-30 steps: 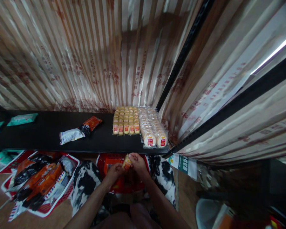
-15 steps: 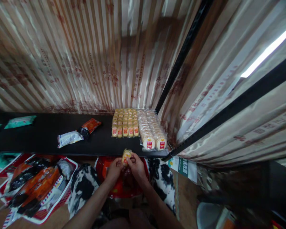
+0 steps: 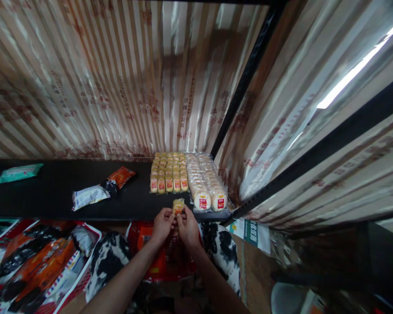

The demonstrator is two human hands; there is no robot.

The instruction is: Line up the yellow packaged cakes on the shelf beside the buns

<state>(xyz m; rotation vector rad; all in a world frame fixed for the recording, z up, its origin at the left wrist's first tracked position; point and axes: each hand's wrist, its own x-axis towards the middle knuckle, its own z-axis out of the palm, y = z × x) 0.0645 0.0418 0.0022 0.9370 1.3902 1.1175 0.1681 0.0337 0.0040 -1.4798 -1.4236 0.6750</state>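
Observation:
Between both hands, at the front edge of the black shelf, I hold a small yellow wrapped cake with a red and yellow label. My left hand pinches its left side; my right hand grips its right side. Just beyond stand neat rows of the same yellow wrapped cakes, labels facing me. To their right, touching or nearly so, lie two rows of round white wrapped cakes in clear film.
Orange-black, white and green packets lie on the shelf's left part. Below are a red basket between my knees and a basket of packets at left. A black upright post rises behind the cakes.
Both hands have brought the yellow cake slightly forward, to the shelf's front edge, and it now stands more upright. The view has shifted a little.

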